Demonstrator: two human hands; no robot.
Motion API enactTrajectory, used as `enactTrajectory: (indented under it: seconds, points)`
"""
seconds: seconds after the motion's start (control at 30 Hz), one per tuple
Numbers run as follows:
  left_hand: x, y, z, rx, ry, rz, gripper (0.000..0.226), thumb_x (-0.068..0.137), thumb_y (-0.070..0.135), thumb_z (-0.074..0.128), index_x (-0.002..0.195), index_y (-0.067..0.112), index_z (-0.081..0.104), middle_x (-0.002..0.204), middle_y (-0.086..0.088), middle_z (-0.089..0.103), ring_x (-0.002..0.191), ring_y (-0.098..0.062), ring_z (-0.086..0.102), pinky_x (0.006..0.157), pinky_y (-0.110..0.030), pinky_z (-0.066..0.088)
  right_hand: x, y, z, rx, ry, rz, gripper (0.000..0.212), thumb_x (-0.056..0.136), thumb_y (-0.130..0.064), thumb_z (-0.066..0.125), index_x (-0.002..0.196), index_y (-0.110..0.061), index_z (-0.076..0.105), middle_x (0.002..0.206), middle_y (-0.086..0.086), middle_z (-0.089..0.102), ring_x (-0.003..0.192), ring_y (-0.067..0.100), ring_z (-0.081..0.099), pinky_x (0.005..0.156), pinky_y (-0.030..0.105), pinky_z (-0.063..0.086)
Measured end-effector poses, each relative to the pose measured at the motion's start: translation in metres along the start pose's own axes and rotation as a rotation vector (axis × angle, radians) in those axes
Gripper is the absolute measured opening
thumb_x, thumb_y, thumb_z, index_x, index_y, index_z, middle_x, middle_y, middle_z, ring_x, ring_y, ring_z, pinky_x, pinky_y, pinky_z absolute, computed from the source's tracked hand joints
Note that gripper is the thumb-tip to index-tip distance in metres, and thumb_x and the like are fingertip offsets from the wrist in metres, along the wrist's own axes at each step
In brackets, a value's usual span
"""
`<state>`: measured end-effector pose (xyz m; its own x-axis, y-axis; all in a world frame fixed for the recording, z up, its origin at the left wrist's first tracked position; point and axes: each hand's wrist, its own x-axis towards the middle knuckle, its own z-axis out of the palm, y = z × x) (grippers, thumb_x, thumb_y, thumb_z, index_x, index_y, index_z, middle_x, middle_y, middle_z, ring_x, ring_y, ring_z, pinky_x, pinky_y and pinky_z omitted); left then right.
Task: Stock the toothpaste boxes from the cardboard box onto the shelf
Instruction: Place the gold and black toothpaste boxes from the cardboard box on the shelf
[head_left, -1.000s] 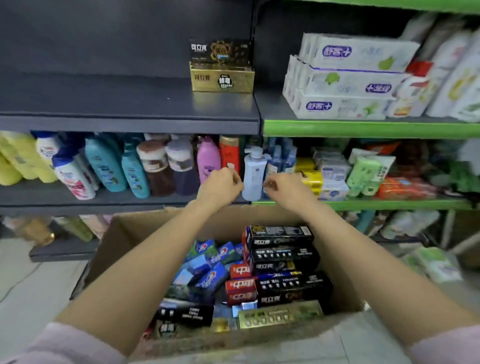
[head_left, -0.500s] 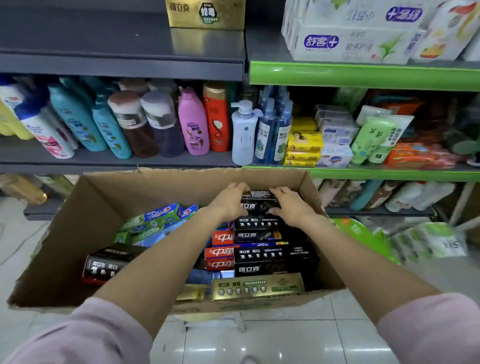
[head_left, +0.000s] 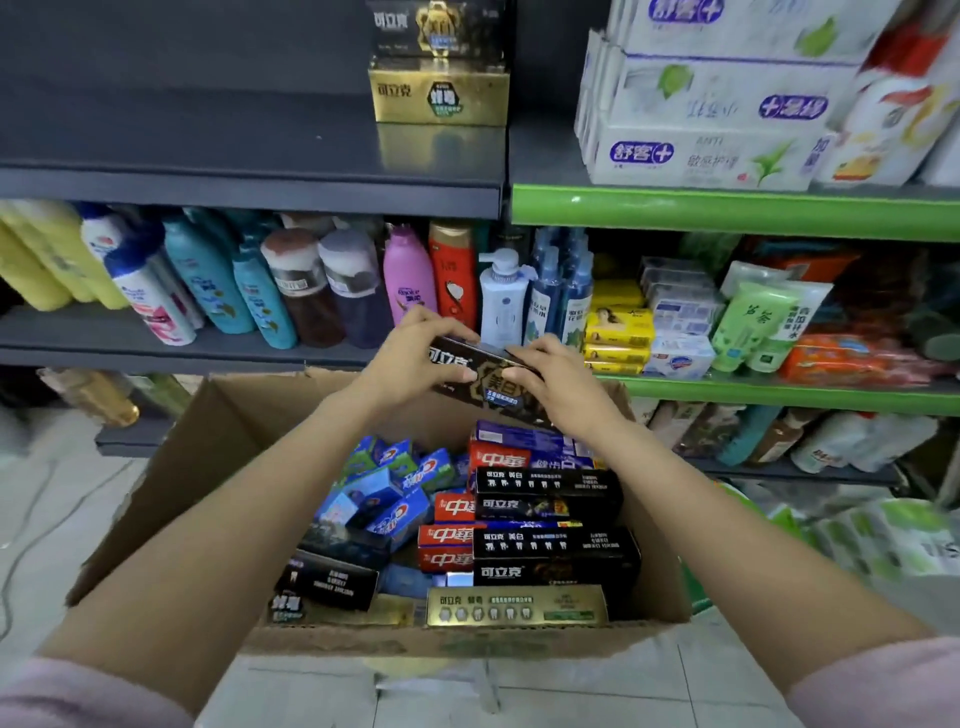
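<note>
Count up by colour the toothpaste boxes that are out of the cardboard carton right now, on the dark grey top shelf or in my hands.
Black: 2, the black shelf toothpaste box stacked on top, and the black held toothpaste box gripped by the left hand and the right hand.
Gold: 1, the gold toothpaste box on the dark grey top shelf.
Total: 3

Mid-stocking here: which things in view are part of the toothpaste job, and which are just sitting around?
Job:
black box, held by left hand and right hand
cardboard box of toothpaste
gold box and black box above it on grey shelf

Bystanders:
shampoo bottles
soap bars
white toothpaste cartons
</note>
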<state>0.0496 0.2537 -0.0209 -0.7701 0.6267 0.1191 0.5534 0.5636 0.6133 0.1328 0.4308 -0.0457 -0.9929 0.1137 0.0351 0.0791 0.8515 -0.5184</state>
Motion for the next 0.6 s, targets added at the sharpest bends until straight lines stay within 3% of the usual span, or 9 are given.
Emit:
enactTrajectory:
  seconds: [0.13, 0.23, 0.3, 0.47, 0.6]
  points:
    - [0.002, 0.007, -0.048, -0.036, 0.190, 0.025, 0.042, 0.075, 0.021, 0.077, 0.115, 0.019, 0.066, 0.109, -0.004, 0.052, 0.105, -0.009, 0.043, 0.085, -0.005, 0.029, 0.017, -0.040, -0.037, -0.113, 0.139, -0.119, 0.050, 0.094, -0.046, 0.045, 0.141, -0.029, 0.040, 0.132, 0.000, 0.049, 0.126, 0.022, 0.041, 0.103, 0.040, 0.035]
    - [0.010, 0.010, -0.079, -0.078, 0.336, 0.043, 0.041, 0.075, 0.022, 0.077, 0.115, 0.018, 0.067, 0.107, -0.002, 0.058, 0.106, -0.008, 0.044, 0.094, -0.016, 0.033, 0.031, -0.070, -0.057, -0.291, 0.269, -0.207, 0.061, 0.088, -0.046, 0.054, 0.143, -0.031, 0.033, 0.139, -0.001, 0.044, 0.130, 0.024, 0.037, 0.111, 0.050, 0.023]
    - [0.021, 0.012, -0.101, -0.077, 0.427, 0.040, 0.041, 0.075, 0.022, 0.077, 0.115, 0.019, 0.067, 0.109, -0.001, 0.056, 0.105, -0.004, 0.043, 0.095, -0.015, 0.032, 0.047, -0.087, -0.068, -0.327, 0.307, -0.235, 0.064, 0.085, -0.039, 0.059, 0.143, -0.029, 0.032, 0.142, -0.002, 0.040, 0.133, 0.023, 0.033, 0.112, 0.052, 0.019]
    - [0.066, 0.013, -0.151, -0.020, 0.497, 0.092, 0.043, 0.071, 0.020, 0.080, 0.112, 0.015, 0.068, 0.110, 0.000, 0.049, 0.103, -0.005, 0.045, 0.089, -0.006, 0.027, 0.108, -0.111, -0.099, -0.323, 0.394, -0.292, 0.061, 0.083, -0.032, 0.067, 0.138, -0.026, 0.041, 0.133, -0.001, 0.046, 0.124, 0.023, 0.040, 0.101, 0.041, 0.033]
    - [0.120, 0.011, -0.185, 0.019, 0.541, 0.143, 0.044, 0.070, 0.016, 0.081, 0.111, 0.012, 0.068, 0.108, 0.002, 0.044, 0.101, -0.006, 0.045, 0.085, -0.001, 0.024, 0.167, -0.121, -0.120, -0.320, 0.551, -0.296, 0.056, 0.081, -0.024, 0.069, 0.132, -0.027, 0.048, 0.127, 0.001, 0.049, 0.119, 0.025, 0.042, 0.098, 0.044, 0.037]
